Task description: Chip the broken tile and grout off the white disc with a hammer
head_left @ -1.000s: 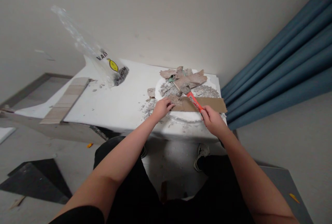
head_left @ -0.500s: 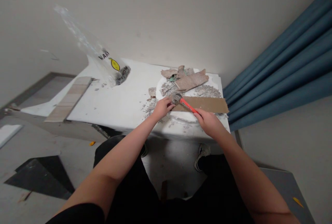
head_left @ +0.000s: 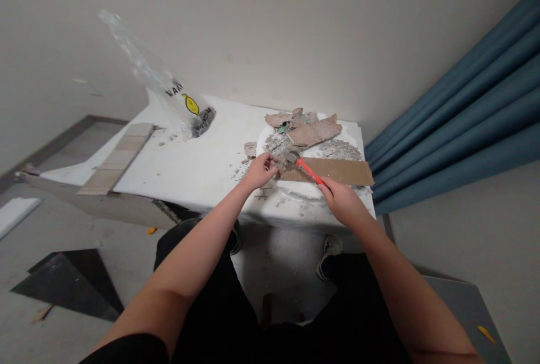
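Note:
My right hand (head_left: 342, 202) is closed around the red handle of a hammer (head_left: 307, 171). The hammer's grey head rests on the left end of a long brown tile strip (head_left: 337, 171). That strip lies across a round white foam disc (head_left: 295, 188) on a white board (head_left: 198, 156). My left hand (head_left: 261, 170) is closed in a pinch on the strip's left end, right beside the hammer head. Broken brown tile pieces (head_left: 310, 129) and grey rubble lie on the disc behind the strip.
A clear plastic bag (head_left: 177, 102) with a yellow logo stands at the back left of the board. A beige tiled plank (head_left: 116, 158) lies at the board's left edge. Blue curtains (head_left: 464, 111) hang at the right. A dark slab (head_left: 70, 282) lies on the floor at the left.
The hammer head came down from the tile pile at the back onto the strip's left end, by my left hand. My left hand stayed on the strip.

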The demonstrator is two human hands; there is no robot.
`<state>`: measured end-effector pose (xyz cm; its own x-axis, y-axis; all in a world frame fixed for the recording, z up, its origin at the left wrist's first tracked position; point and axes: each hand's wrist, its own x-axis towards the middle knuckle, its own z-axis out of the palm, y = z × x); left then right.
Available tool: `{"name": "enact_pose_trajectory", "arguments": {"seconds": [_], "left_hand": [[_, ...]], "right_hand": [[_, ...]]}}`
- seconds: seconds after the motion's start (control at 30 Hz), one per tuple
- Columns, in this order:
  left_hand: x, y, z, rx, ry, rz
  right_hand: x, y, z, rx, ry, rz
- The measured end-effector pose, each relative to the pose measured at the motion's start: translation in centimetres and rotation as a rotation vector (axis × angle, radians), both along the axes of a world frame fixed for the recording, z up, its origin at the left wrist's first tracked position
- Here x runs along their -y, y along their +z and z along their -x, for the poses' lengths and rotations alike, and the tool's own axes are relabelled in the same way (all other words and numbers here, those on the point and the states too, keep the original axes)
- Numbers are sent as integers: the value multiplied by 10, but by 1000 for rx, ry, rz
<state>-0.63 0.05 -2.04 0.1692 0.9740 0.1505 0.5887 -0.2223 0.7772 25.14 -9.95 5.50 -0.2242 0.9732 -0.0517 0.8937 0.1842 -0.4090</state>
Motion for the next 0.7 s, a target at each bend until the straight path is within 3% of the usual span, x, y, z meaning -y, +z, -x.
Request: {"name": "enact_pose_trajectory", "arguments": {"seconds": [0.17, 0.3, 0.4, 0.5, 0.57, 0.7], "left_hand": [[-6, 6, 15, -124, 193, -26], [-7, 4, 26, -434, 275, 80], [0, -2, 27, -684, 181, 245], [11, -13, 21, -811, -40, 347], [18, -21, 16, -825, -140, 303], [27, -35, 10, -820, -139, 232]], "right_hand": [[1, -5, 3, 67, 28, 55], [1, -7, 6, 65, -8, 21], [-1, -7, 7, 82, 3, 64], [-3, -6, 3, 40, 22, 79], [-6, -5, -5, -4, -3, 47], [-12, -5, -24, 3, -72, 5]]}}
